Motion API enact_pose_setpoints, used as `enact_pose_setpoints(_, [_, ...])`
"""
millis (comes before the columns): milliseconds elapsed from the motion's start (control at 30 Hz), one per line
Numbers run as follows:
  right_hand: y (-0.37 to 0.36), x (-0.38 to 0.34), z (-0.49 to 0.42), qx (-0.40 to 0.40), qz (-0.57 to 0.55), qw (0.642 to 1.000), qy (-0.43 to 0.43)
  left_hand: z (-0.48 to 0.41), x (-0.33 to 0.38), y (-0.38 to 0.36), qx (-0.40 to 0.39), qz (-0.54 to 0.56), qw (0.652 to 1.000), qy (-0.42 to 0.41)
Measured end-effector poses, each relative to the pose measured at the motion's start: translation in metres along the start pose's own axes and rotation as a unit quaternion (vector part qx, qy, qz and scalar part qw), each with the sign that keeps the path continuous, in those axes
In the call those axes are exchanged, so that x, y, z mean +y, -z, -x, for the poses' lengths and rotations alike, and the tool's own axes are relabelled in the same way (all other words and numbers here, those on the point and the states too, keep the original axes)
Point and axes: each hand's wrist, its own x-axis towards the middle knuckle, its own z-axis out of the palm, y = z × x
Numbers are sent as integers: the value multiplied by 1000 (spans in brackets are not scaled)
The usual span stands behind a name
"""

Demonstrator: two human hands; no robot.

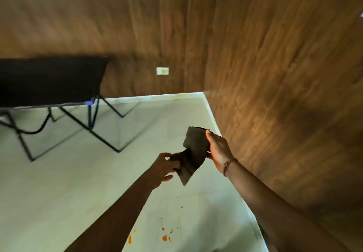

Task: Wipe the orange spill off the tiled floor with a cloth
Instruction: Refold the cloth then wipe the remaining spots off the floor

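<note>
Readying the cloth before wiping

Both hands hold a dark cloth (193,153) in the air, probably to fold it into a pad. The left hand (164,168) has its grip pinched on the lower end, and the right hand (219,149) is clamped round the upper part. The orange spill (165,237) lies as scattered drops on the floor (59,183) below, near the edge along the wooden wall (284,94). No writing is legible.

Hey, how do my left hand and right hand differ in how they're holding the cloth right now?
The right hand holds the upper part of the cloth, higher and nearer the wooden wall; the left hand pinches its lower part. The right wrist wears a thin band; the left wrist looks bare. Both have a grip on the same dark cloth, off the floor, with the orange spill unwiped.
</note>
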Motion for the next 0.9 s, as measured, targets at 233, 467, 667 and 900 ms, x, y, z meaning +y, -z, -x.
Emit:
enact_pose_setpoints(233, [-56, -32, -19, -228, 29, 971, -62, 34, 6, 29, 5, 37, 984, -175])
enact_pose_setpoints(467, [-96, -13, -14, -286, 36, 948, -137, 57, -2, 49, 165, 238, 942, -170])
enact_pose_setpoints(667, [-122, 29, 0, -260, 129, 955, -69, 65, -38, 83, 257, 199, 944, -64])
enact_pose_setpoints(900, [-131, 51, -1, -352, 288, 891, 6, 70, -71, 96, 350, 53, 931, -89])
